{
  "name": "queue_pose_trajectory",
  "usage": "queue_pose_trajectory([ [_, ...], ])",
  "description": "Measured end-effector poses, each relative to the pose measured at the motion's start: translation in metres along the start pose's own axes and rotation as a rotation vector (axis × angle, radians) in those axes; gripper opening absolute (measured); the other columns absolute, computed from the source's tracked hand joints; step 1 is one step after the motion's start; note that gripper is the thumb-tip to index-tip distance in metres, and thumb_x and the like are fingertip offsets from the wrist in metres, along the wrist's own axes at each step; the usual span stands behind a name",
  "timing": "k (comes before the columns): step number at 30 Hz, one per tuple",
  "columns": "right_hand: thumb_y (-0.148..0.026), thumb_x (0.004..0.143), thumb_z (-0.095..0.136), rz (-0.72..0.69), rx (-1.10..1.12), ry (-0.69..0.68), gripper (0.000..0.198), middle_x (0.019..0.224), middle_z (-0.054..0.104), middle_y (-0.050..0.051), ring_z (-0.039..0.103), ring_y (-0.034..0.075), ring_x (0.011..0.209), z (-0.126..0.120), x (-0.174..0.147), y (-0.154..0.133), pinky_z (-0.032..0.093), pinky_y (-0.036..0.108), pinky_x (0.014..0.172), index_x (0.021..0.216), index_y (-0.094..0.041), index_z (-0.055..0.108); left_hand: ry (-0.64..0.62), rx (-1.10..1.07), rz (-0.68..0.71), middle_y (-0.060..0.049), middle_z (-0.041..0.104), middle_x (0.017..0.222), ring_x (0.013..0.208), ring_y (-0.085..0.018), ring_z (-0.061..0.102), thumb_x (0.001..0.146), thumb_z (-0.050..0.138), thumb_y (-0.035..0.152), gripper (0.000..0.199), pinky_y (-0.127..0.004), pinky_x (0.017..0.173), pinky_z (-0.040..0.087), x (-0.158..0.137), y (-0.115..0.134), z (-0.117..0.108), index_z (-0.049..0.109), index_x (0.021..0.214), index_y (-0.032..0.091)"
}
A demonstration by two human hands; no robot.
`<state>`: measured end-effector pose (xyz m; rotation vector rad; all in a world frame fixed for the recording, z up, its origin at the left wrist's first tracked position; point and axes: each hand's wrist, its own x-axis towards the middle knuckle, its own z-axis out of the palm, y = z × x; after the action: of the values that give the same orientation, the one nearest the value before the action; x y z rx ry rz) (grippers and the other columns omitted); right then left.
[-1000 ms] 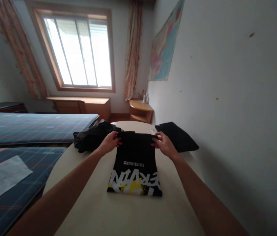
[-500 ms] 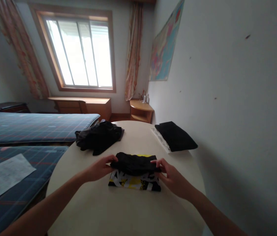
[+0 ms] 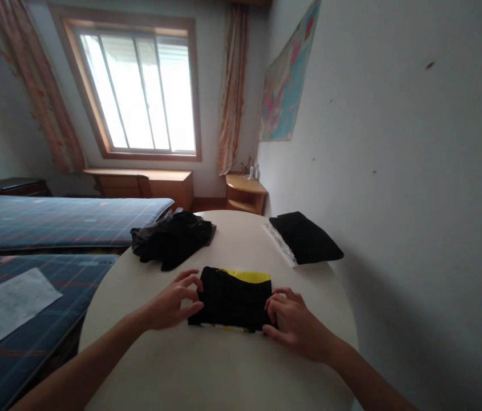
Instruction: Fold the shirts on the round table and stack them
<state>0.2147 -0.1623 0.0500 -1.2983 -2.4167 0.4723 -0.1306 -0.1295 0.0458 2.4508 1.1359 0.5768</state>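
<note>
A folded black garment with a yellow patch at its back edge lies in the middle of the round table. A thin strip of its white and yellow print shows along the front edge. My left hand is at the garment's left side, thumb and fingers apart around its edge, gripping nothing. At the right side, my right hand has its bent fingers resting on the cloth's edge, with the thumb spread low near the front corner.
Crumpled black clothing lies at the table's back left. A folded black cloth sits on a clear plastic bag at the back right, close to the wall. Left of the table are plaid mattresses, one with a paper sheet.
The black flap that both hands held up has come forward and down over the printed front. Both hands have loosened from it, and more yellow shows at the back.
</note>
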Motion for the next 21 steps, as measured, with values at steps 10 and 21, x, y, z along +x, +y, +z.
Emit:
queue_pose_trajectory([
  [10,-0.042,0.095,0.053,0.0,-0.076,0.184,0.05,0.148,0.049,0.013,0.037,0.028,0.141,0.031,0.077,-0.019,0.027,0.045,0.117,0.139,-0.018,0.05,0.236,0.208,-0.2,-0.013,0.038,0.156,0.145,-0.032,0.032,0.096,0.049,0.04,0.051,-0.049,0.117,0.028,0.065,0.008,0.058,0.047,0.143,0.021],
  [21,-0.07,0.09,0.042,0.166,-0.209,-0.072,0.077,0.164,0.021,0.006,0.01,0.036,0.151,0.052,0.061,-0.01,0.009,0.053,0.121,0.155,-0.031,0.029,0.043,0.422,-0.431,-0.022,0.022,0.161,0.15,-0.037,0.017,0.095,0.033,0.062,0.081,-0.055,0.117,0.022,0.03,-0.012,0.081,0.02,0.156,0.009],
])
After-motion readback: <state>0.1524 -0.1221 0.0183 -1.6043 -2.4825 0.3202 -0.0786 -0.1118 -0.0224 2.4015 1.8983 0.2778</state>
